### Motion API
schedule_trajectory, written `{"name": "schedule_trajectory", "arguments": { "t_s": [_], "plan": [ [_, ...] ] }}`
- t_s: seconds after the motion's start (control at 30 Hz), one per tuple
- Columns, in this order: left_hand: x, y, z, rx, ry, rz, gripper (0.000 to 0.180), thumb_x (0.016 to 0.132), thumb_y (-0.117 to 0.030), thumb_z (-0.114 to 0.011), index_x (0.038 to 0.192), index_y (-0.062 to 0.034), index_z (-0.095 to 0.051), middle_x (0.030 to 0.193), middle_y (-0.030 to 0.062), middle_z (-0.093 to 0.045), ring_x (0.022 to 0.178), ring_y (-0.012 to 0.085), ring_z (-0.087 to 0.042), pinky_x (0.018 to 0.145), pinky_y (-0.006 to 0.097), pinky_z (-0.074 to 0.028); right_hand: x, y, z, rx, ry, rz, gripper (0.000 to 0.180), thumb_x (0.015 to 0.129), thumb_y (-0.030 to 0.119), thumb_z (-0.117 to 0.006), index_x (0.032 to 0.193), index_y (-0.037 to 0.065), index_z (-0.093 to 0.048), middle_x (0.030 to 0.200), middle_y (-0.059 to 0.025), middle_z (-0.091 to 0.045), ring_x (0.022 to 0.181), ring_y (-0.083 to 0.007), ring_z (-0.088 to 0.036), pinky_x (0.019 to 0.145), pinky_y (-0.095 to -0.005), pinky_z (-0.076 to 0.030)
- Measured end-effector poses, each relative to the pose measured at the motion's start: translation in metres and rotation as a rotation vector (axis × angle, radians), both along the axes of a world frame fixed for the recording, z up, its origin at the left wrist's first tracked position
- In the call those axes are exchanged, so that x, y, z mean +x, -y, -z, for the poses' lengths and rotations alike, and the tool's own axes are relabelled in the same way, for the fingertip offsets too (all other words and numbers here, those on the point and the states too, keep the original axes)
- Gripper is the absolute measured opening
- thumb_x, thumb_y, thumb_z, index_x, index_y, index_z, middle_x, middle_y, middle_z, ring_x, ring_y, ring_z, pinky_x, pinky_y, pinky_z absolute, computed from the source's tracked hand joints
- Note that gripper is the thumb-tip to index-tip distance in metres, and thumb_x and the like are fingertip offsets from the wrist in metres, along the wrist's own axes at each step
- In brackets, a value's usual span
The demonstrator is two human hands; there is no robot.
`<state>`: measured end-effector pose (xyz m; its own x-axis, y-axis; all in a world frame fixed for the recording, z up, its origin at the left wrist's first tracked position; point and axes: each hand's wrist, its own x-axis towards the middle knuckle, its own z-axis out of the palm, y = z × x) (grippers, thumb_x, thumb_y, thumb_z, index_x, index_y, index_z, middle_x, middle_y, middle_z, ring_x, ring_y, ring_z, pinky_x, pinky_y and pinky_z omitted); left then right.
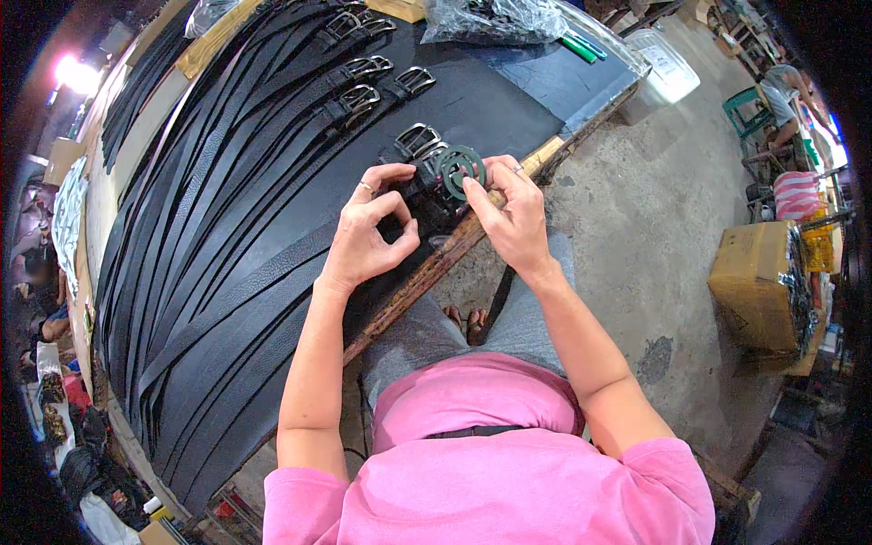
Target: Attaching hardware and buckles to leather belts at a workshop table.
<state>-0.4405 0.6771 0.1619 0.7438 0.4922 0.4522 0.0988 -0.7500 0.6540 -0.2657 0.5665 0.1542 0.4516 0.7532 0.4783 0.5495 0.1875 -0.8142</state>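
Observation:
My right hand (516,207) pinches a dark green round disc with open, spiral-like rings (460,169) between thumb and fingers. The disc is in front of a black belt's end (422,182) with a silver buckle (418,140), by the table edge. Just left of it is my left hand (371,227), its fingers curled and a gap inside; I see nothing held there. One of its fingertips comes close to that belt end, and I cannot tell whether they touch. Many long black belts (218,245) fan out over the table to the left.
The table's worn wooden edge (409,289) runs diagonally before me. More buckles (361,98) lie farther back, with a clear plastic bag (490,20) and a green pen (579,49). A cardboard box (752,283) stands on the concrete floor at right. Another person (783,95) is at the far right.

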Motion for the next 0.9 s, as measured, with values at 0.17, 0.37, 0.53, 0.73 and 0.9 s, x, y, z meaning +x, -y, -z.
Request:
{"name": "schedule_trajectory", "arguments": {
  "t_s": [0.17, 0.37, 0.53, 0.73, 0.9],
  "plan": [
    [0.003, -0.002, -0.007, -0.136, 0.072, -0.077, 0.018, 0.068, -0.003, -0.067, 0.083, -0.0002, -0.057, 0.116, 0.0131, -0.054, 0.102, 0.0247, -0.061, 0.090, 0.035, -0.048, -0.001, 0.002, -0.001, -0.046, -0.127, 0.017, 0.009, 0.083, 0.005, -0.063, 0.082, -0.003, -0.059, 0.082, -0.0128, -0.057, 0.073, -0.0225, -0.057, 0.065, -0.0334, -0.045],
    [0.019, -0.011, -0.010, -0.084, -0.007, -0.061, 0.025, 0.078, -0.005, -0.070, 0.103, -0.0022, -0.067, 0.108, 0.0105, -0.059, 0.091, 0.0186, -0.061, 0.082, 0.030, -0.049, 0.003, 0.002, 0.012, 0.109, -0.210, 0.049, 0.009, 0.083, 0.003, -0.063, 0.080, -0.003, -0.059, 0.086, -0.0123, -0.060, 0.082, -0.0219, -0.059, 0.073, -0.0311, -0.046],
    [0.021, -0.024, -0.014, 0.006, -0.050, -0.062, 0.014, 0.080, -0.005, -0.070, 0.094, -0.0030, -0.071, 0.093, 0.0083, -0.062, 0.088, 0.0204, -0.060, 0.079, 0.030, -0.049, 0.007, 0.006, 0.011, 0.133, -0.261, 0.089, 0.011, 0.084, 0.004, -0.064, 0.078, -0.003, -0.058, 0.085, -0.0114, -0.062, 0.082, -0.0212, -0.058, 0.074, -0.0314, -0.045],
    [0.026, -0.030, -0.010, 0.041, -0.077, 0.026, 0.015, 0.078, -0.006, -0.071, 0.093, -0.0034, -0.070, 0.093, 0.0090, -0.059, 0.086, 0.0218, -0.059, 0.078, 0.032, -0.047, 0.006, 0.006, 0.003, 0.115, -0.246, 0.097, 0.011, 0.084, 0.004, -0.063, 0.079, -0.003, -0.058, 0.085, -0.0110, -0.062, 0.079, -0.0205, -0.056, 0.073, -0.0303, -0.044],
    [0.024, -0.029, -0.007, -0.076, -0.072, 0.047, 0.008, 0.083, -0.003, -0.065, 0.089, -0.0012, -0.061, 0.099, 0.0093, -0.054, 0.091, 0.0203, -0.056, 0.079, 0.031, -0.047, 0.002, 0.004, -0.004, 0.123, -0.236, 0.074, 0.010, 0.085, 0.004, -0.063, 0.080, -0.003, -0.059, 0.084, -0.0104, -0.062, 0.080, -0.0192, -0.056, 0.074, -0.0299, -0.044]
  ]
}}
